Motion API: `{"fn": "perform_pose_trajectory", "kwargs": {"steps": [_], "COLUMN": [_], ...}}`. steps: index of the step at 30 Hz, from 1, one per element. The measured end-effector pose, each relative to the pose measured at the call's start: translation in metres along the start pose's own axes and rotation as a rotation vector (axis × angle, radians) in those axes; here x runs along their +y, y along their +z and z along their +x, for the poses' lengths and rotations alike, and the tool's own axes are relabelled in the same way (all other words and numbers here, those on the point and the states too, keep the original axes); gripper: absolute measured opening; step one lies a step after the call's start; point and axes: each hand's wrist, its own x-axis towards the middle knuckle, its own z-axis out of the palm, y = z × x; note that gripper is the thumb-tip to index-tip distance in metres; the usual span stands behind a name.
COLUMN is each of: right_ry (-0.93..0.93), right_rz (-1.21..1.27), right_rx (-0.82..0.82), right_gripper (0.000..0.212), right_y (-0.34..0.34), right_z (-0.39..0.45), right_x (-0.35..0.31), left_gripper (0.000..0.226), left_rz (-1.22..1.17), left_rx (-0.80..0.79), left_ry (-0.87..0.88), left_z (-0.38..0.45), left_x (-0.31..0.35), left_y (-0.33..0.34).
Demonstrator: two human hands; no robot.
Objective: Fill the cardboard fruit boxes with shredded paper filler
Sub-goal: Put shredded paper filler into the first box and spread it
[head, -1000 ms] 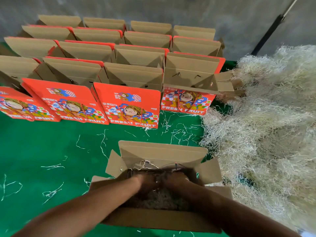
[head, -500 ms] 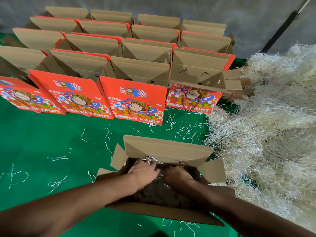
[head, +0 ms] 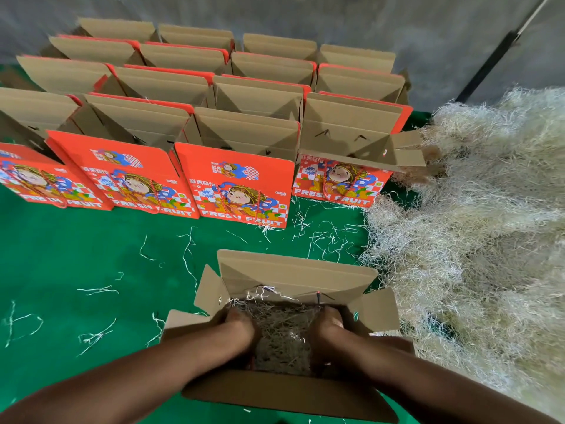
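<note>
Both hands (head: pixel 241 327) inside upward-open box (head: pixel 293 270)

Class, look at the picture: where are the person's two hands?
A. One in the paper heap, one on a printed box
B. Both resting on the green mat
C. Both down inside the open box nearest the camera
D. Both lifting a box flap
C: the left hand and right hand are both down in the nearest open box, on the shredded paper inside it.
</note>
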Motion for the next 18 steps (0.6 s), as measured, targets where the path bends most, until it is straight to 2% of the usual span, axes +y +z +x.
{"fn": "perform_pose_trajectory", "kwargs": {"steps": [2, 4, 5, 7, 8, 10, 13, 15, 18], "right_ry": [0.008, 0.037, 0.004, -0.080, -0.144, -0.253, -0.252, -0.186, -0.063], "right_rz": [0.066, 0.204, 0.265, 0.433, 0.492, 0.555, 0.569, 0.512, 0.404], "right_rx": [-0.011, 0.109, 0.184, 0.249, 0.218, 0.114, 0.018, 0.003, 0.097], "right_gripper": [0.052, 0.035, 0.029, 0.025, 0.025, 0.027, 0.031, 0.033, 0.039], "right_y": [-0.006, -0.014, -0.018, -0.016, -0.016, -0.012, -0.012, -0.016, -0.023], "right_z": [-0.004, -0.004, -0.005, -0.009, -0.014, -0.020, -0.023, -0.023, -0.029], "right_x": [-0.002, 0.002, 0.003, 0.005, 0.004, 0.003, 0.000, -0.001, 0.003], "left_gripper": [0.038, 0.028, 0.028, 0.032, 0.035, 0.038, 0.025, 0.030, 0.042], "left_rz": [-0.173, -0.396, -0.465, -0.579, -0.614, -0.570, -0.382, -0.269, -0.153], "left_rx": [0.096, 0.276, 0.317, 0.265, 0.200, 0.067, -0.095, -0.121, -0.067], "left_ry": [0.000, 0.043, 0.094, 0.154, 0.147, 0.133, 0.071, 0.078, 0.076], "left_z": [-0.007, -0.007, -0.010, -0.008, -0.006, 0.002, 0.008, 0.008, 0.000], "left_x": [-0.001, -0.002, -0.002, 0.001, 0.003, 0.005, 0.005, 0.002, 0.000], "left_y": [-0.006, -0.008, -0.010, -0.008, -0.005, 0.002, 0.017, 0.019, 0.009]}}
